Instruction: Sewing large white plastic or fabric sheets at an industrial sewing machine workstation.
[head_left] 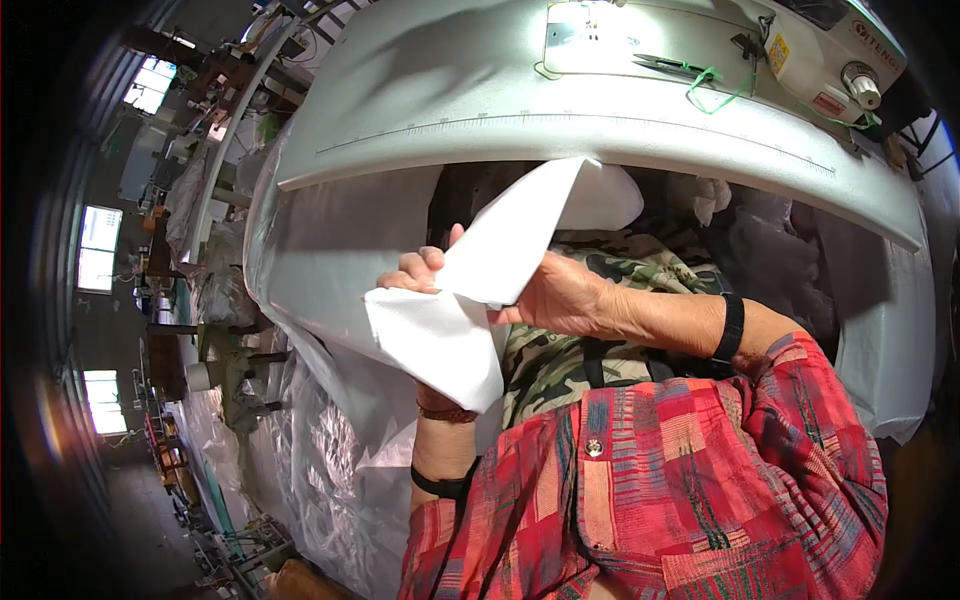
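A folded white fabric piece (515,235) is held up in front of my lap, just below the sewing table's near edge. One flap rises toward that edge, and another (440,335) hangs down over my left wrist. My left hand (412,272) grips the fabric near its middle, fingers curled over it; the flap hides the palm. Closed on the fabric's right side is my right hand (562,297), with its thumb and fingers partly behind the material.
The white sewing table (420,100) with a printed ruler lies ahead. A sewing machine (835,60) stands at its right, with black thread snips (672,66) and green cord (710,95) beside the lit needle plate. Clear plastic sheeting (330,450) drapes at left.
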